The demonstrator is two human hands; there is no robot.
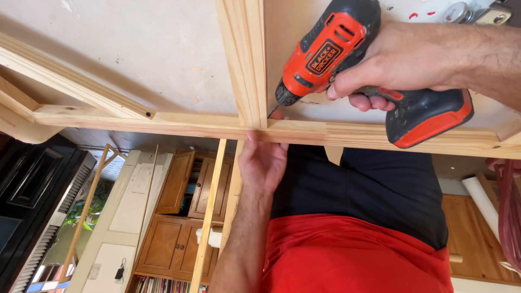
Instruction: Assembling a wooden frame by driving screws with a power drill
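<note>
My right hand (pixel 404 62) grips an orange and black cordless drill (pixel 336 49), its bit tip pressed at the joint where an upright pine strip (pixel 244 59) meets a long horizontal pine rail (pixel 163 122). My left hand (pixel 262 163) reaches up from below and holds the rail's near edge right under that joint, thumb against the wood. The pine frame lies on a pale board (pixel 157 54). A diagonal pine brace (pixel 70 81) runs to the rail at the left.
Below the rail I see my black shirt and red shorts (pixel 353 255). Wooden cabinets (pixel 184 217) and loose pine strips (pixel 209 217) stand to the left, with a black appliance (pixel 32 190) at far left. A white roll (pixel 480 201) lies at right.
</note>
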